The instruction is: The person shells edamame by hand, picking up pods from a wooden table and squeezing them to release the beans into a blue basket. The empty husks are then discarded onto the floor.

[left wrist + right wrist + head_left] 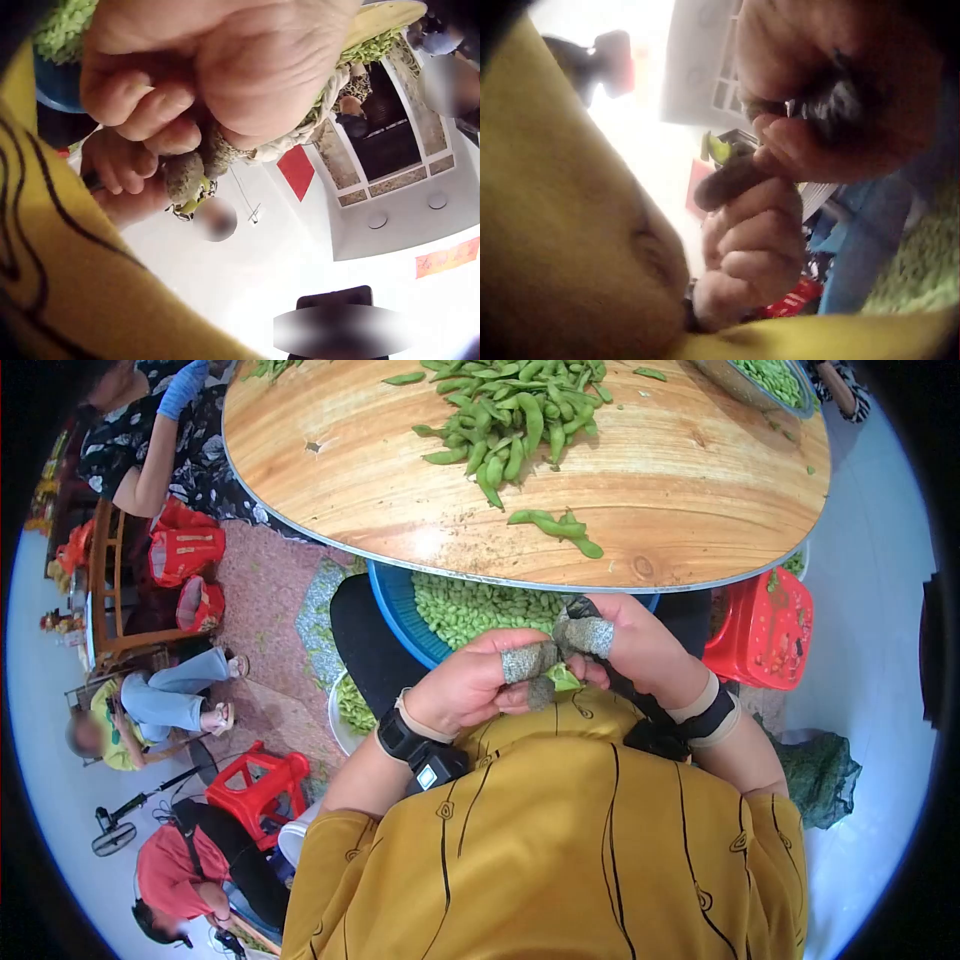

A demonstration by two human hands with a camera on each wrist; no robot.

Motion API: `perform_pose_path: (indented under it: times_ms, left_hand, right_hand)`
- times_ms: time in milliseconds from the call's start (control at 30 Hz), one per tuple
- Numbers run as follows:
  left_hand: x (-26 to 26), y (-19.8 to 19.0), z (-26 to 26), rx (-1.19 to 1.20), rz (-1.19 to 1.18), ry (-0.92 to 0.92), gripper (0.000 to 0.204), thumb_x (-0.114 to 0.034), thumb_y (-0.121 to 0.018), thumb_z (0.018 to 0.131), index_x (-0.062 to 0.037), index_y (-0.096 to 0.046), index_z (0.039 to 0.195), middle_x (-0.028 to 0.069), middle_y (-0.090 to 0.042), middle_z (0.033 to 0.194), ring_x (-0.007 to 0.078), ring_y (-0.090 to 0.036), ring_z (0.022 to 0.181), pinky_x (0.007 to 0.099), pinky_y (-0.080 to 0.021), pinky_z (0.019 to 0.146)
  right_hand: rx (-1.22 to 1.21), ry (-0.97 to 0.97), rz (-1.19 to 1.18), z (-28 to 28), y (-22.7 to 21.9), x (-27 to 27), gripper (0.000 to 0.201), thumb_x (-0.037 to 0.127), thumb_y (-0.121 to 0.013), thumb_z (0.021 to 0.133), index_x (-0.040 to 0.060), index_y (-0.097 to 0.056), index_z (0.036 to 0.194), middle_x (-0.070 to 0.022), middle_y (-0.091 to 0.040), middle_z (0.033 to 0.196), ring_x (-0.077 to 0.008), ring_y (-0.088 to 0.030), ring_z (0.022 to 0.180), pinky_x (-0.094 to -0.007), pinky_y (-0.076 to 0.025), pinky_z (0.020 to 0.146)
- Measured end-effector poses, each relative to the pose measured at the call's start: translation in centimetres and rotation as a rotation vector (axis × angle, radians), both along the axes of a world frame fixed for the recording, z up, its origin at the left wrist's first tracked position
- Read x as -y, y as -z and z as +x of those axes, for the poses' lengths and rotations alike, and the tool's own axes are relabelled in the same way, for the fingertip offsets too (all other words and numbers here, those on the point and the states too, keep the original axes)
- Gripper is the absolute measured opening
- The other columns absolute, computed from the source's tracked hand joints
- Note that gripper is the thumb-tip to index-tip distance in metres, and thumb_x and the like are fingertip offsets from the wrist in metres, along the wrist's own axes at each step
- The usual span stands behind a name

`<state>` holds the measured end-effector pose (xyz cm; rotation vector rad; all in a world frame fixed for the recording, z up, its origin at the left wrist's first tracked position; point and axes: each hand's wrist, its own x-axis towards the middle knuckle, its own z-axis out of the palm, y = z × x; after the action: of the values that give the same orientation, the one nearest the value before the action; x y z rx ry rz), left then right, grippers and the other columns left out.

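In front of the yellow shirt, my left hand (465, 685) and right hand (645, 645) meet, fingertips together. A green soybean pod (563, 677) is pinched between them, mostly covered by the fingers. Grey tape (527, 661) wraps thumb and fingertips of the left hand; similar tape (585, 637) covers the right thumb. In the right wrist view a bit of the pod (718, 148) sticks out past a taped fingertip. The other fingers of both hands are curled in. Below the hands, a blue basin (393, 600) holds shelled green beans (480, 608).
A round wooden table (350, 490) bears a heap of pods (520, 420) and a few loose pods (560, 530) near its edge. A white bowl (340, 732) of beans stands left, a red stool (770, 630) right. Other people sit at the left.
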<state>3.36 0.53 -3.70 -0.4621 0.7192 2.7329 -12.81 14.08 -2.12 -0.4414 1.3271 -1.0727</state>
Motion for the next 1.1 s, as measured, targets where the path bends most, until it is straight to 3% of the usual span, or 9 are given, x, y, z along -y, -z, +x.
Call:
perform_pose_path:
  times_ms: [67,133,267,433,500,633,833,967,1100]
  left_hand:
    - [0.5,0.3,0.5,0.026,-0.057,-0.065,0.018,-0.018,-0.052,0.096,-0.0027,-0.058,0.103,-0.0023,-0.044,0.061,0.0069,-0.034,0.048,0.0222,-0.026,0.047]
    - [1.6,0.0,1.4,0.067,-0.247,-0.149,0.02,-0.018,-0.055,0.095,-0.0009,-0.059,0.104,-0.0011,-0.045,0.061,0.0083,-0.037,0.048,0.0238,-0.027,0.047]
    - [5.3,-2.0,5.3,0.315,-0.787,-0.306,0.016,-0.015,-0.055,0.092,-0.0024,-0.062,0.099,-0.001,-0.053,0.068,0.0071,-0.043,0.052,0.0224,-0.031,0.047]
    - [8.7,-1.5,10.5,0.82,-2.182,-0.104,0.016,-0.011,-0.065,0.083,0.0009,-0.062,0.094,0.0108,-0.064,0.075,0.0249,-0.06,0.067,0.0333,-0.047,0.065]
    - [8.6,-1.7,10.2,0.759,-2.179,-0.246,0.018,-0.012,-0.066,0.082,0.0004,-0.062,0.095,0.0138,-0.063,0.076,0.0274,-0.06,0.069,0.0342,-0.047,0.066]
    - [6.2,-2.6,5.4,0.28,-2.234,-0.517,0.019,-0.007,-0.065,0.082,-0.0011,-0.063,0.1,0.0168,-0.062,0.091,0.0301,-0.061,0.08,0.0359,-0.048,0.07]
    - [1.6,-4.2,-3.9,-0.434,-2.034,-0.357,0.046,0.004,-0.061,0.074,0.0001,-0.055,0.119,0.0196,-0.058,0.107,0.0367,-0.058,0.094,0.0382,-0.049,0.081]
    - [1.7,-3.7,-4.3,-0.291,-1.83,-0.15,0.031,0.002,-0.058,0.078,-0.0001,-0.061,0.11,0.0193,-0.062,0.099,0.0362,-0.062,0.091,0.034,-0.049,0.08]
    - [1.5,-3.3,-3.7,-0.148,-1.174,-0.179,0.02,0.0,-0.054,0.087,0.0018,-0.062,0.105,0.0068,-0.067,0.092,0.0117,-0.061,0.084,0.0252,-0.047,0.077]
  right_hand:
    - [0.087,-0.009,0.03,-0.1,0.4,0.0,0.022,0.021,-0.066,0.084,0.0001,-0.059,0.084,-0.015,-0.054,0.062,-0.0214,-0.057,0.055,-0.0329,-0.044,0.053]
    - [-0.69,-0.248,-0.079,0.2,0.5,-0.2,0.019,0.021,-0.066,0.083,0.0027,-0.06,0.087,-0.0154,-0.055,0.063,-0.0268,-0.058,0.057,-0.0358,-0.046,0.055]
    - [-1.03,0.019,-0.213,0.0,-2.6,0.4,0.017,0.017,-0.067,0.081,0.004,-0.061,0.091,-0.0178,-0.059,0.074,-0.036,-0.06,0.07,-0.0392,-0.048,0.061]
    - [-1.391,0.226,-0.344,-2.3,-3.6,2.6,0.019,0.009,-0.067,0.079,0.0037,-0.061,0.096,-0.0175,-0.06,0.082,-0.0351,-0.061,0.076,-0.0407,-0.048,0.064]
    - [-1.528,0.113,-0.243,-3.1,-2.4,2.8,0.023,0.006,-0.067,0.08,0.0034,-0.063,0.102,-0.0104,-0.063,0.083,-0.0162,-0.063,0.075,-0.0281,-0.049,0.066]
    - [-1.16,0.208,-0.231,-2.6,-2.8,2.8,0.024,0.004,-0.068,0.076,0.0014,-0.061,0.099,-0.0159,-0.063,0.084,-0.0308,-0.063,0.075,-0.0332,-0.05,0.068]
    - [-0.806,0.208,-0.262,-2.0,-5.3,1.2,0.023,0.007,-0.067,0.081,0.0003,-0.061,0.102,-0.0049,-0.064,0.083,-0.0089,-0.057,0.078,-0.025,-0.048,0.074]
    - [-0.585,0.246,-0.239,-2.1,-4.8,0.4,0.03,0.004,-0.063,0.082,0.0004,-0.057,0.111,-0.0043,-0.062,0.085,-0.0071,-0.054,0.073,-0.0241,-0.048,0.069]
    - [-0.389,0.15,-0.144,-1.2,-5.5,-0.1,0.035,0.002,-0.055,0.085,0.0011,-0.052,0.119,-0.0046,-0.062,0.087,-0.0079,-0.054,0.059,-0.0237,-0.047,0.055]
